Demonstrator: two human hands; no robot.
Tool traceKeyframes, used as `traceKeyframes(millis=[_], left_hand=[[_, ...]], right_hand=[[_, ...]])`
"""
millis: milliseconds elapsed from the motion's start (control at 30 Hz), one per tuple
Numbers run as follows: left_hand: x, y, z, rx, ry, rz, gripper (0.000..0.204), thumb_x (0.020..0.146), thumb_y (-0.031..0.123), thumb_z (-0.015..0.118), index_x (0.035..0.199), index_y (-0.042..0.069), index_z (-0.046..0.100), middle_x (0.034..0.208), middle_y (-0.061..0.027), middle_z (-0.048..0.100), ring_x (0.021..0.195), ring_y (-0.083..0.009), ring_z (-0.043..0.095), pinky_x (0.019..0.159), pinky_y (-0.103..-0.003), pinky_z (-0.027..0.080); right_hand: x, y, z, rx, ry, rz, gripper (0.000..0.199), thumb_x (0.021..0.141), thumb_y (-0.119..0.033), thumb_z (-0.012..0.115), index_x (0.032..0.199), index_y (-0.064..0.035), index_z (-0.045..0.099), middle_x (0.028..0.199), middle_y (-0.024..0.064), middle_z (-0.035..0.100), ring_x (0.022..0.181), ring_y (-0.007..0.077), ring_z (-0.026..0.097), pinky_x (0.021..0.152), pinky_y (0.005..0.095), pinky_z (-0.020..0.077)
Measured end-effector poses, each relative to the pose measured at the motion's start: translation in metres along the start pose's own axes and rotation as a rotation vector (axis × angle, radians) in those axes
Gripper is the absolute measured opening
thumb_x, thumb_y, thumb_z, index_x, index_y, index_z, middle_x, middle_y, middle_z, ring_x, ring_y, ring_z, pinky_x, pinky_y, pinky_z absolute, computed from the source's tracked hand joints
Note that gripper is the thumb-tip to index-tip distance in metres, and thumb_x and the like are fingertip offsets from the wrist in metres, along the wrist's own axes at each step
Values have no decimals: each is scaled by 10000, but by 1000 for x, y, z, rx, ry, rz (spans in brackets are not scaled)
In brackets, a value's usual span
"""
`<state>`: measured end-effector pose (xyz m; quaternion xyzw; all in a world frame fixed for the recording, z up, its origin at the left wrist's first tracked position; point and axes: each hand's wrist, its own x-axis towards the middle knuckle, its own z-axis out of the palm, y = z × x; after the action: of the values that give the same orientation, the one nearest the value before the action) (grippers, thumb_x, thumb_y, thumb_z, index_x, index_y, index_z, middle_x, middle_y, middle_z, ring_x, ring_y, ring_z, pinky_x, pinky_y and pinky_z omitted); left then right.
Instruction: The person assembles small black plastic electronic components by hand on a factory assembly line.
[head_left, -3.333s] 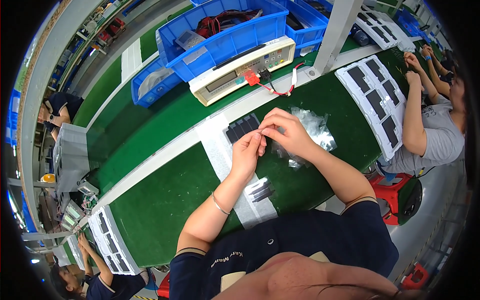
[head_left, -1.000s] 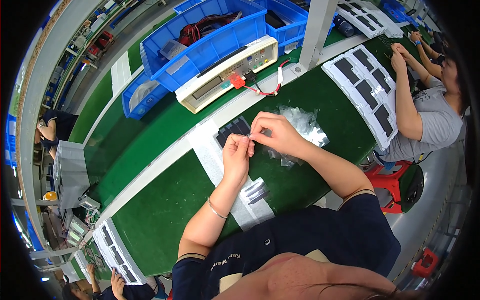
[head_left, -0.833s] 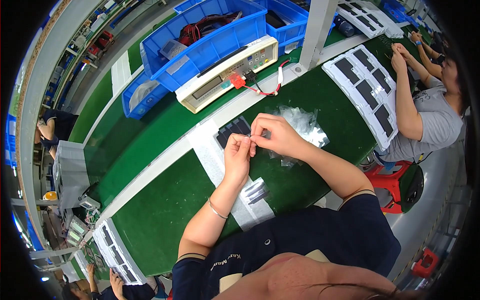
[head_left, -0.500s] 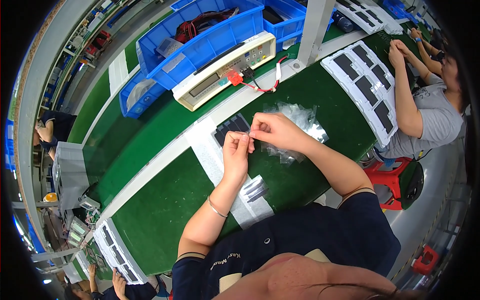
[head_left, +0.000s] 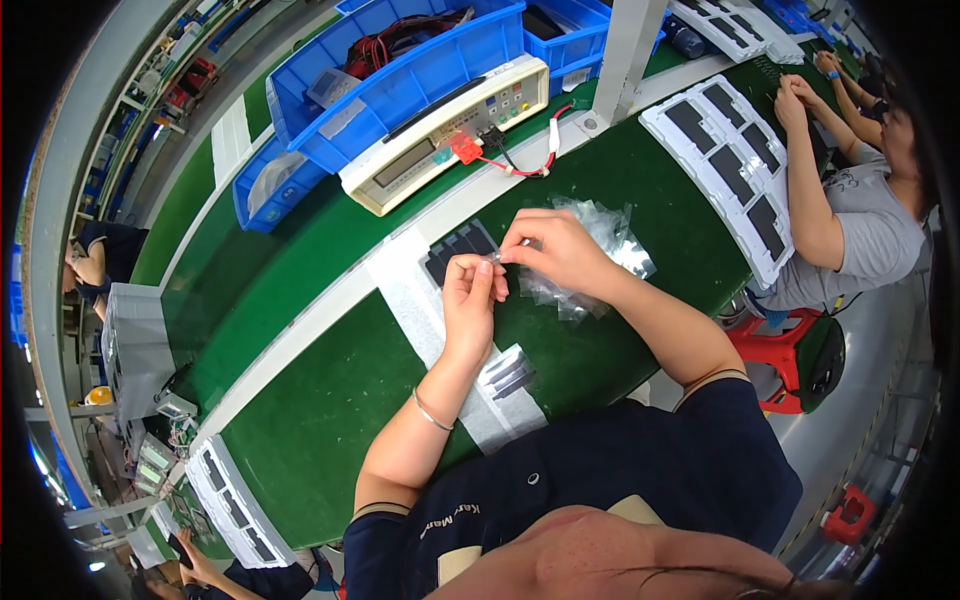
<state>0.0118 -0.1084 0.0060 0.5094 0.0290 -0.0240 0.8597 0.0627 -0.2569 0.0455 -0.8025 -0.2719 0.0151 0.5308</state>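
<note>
My left hand and my right hand meet above the green bench, their fingertips pinched close together. Something small and thin, perhaps a bit of clear film, is between them; the fingers hide most of it. Just beyond my left hand lie dark flat rectangular pieces, side by side at the end of a white paper strip. Under and beside my right hand spreads a loose heap of shiny clear film pieces. A small clear piece with dark stripes rests on the strip nearer to me.
A cream bench meter with red and black leads stands beyond the rail, before blue bins. A white tray of dark pieces lies at right, beside a seated co-worker. Another such tray sits at lower left. A metal post rises behind.
My right fingers have shifted slightly and arched up, still pinching beside my left hand. At lower left, another person's hand has left the tray and now holds a dark object.
</note>
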Motion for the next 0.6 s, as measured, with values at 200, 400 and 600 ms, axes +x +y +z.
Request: traceKeyframes(millis=[200, 400, 600], left_hand=[[3, -4, -4, -91, 24, 36, 69, 921, 132, 428, 904, 66, 443, 783, -35, 521, 635, -100, 458, 585, -221, 386], [3, -1, -4, -42, 4, 5, 46, 902, 122, 447, 893, 78, 453, 758, -41, 502, 639, -114, 447, 590, -233, 370], [4, -2, -3, -18, -24, 17, 56, 895, 124, 461, 878, 70, 462, 759, -35, 509, 637, -111, 449, 594, -229, 374]], right_hand=[[7, 12, -26, -153, 195, -106, 63, 721, -52, 634, 729, 1, 600, 739, 82, 590, 681, 178, 580, 611, 268, 451], [14, 24, -67, -171, 450, 17, 51, 729, -25, 639, 742, 19, 619, 785, 68, 619, 679, 113, 562, 607, 227, 436], [10, 37, -63, -496, 463, -198, 52, 693, -70, 664, 734, -44, 645, 787, 27, 638, 783, 177, 548, 683, 284, 440]])
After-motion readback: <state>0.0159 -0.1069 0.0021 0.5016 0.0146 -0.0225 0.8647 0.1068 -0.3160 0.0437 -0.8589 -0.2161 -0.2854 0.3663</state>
